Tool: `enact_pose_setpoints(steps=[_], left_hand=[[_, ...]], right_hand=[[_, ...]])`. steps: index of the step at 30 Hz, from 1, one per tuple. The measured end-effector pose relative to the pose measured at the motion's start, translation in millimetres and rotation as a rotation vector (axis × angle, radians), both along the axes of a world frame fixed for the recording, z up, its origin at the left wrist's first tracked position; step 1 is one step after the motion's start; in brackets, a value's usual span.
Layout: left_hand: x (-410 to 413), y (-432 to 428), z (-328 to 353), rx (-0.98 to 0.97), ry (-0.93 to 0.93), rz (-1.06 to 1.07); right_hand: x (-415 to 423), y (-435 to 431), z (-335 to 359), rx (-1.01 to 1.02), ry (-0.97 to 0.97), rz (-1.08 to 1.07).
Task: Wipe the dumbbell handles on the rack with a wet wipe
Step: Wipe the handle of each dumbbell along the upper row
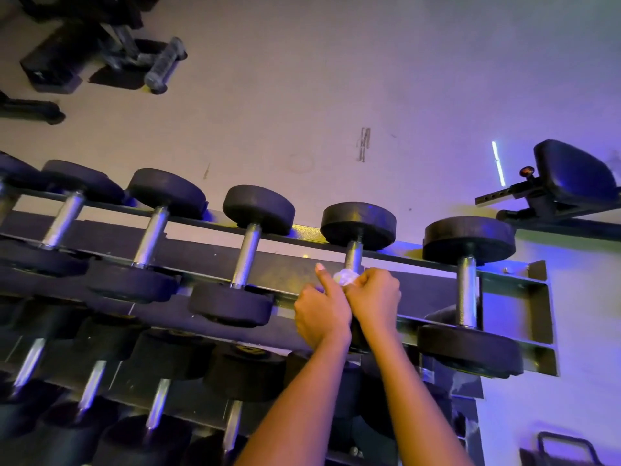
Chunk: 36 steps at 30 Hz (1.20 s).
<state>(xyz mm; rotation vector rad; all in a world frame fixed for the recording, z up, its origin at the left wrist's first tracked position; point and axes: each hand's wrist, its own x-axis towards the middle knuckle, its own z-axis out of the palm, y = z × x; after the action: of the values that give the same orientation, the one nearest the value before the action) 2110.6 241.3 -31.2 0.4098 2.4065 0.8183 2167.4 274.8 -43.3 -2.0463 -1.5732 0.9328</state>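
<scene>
A dark metal dumbbell rack runs across the view with several black dumbbells on two tiers. Both my hands meet at the steel handle of the second dumbbell from the right on the top tier. A crumpled white wet wipe sits against that handle between my hands. My right hand grips the wipe with curled fingers. My left hand pinches the wipe's left side, its thumb sticking up. The lower part of this handle and its near head are hidden behind my hands.
The rightmost dumbbell stands close to my right hand; another is to the left. A padded bench part sits beyond the rack's right end. Gym equipment lies on the floor at the top left.
</scene>
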Motion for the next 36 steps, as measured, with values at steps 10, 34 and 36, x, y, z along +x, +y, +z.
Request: enact_pose_setpoints(steps=[10, 34, 36], left_hand=[[-1, -2, -7, -0.003, 0.030, -0.038], [130, -54, 49, 0.327, 0.037, -0.379], [153, -52, 47, 0.335, 0.009, -0.349]], right_hand=[[9, -5, -10, -0.013, 0.151, -0.104], [169, -58, 64, 0.104, 0.433, -0.044], [191, -56, 65, 0.123, 0.414, -0.043]])
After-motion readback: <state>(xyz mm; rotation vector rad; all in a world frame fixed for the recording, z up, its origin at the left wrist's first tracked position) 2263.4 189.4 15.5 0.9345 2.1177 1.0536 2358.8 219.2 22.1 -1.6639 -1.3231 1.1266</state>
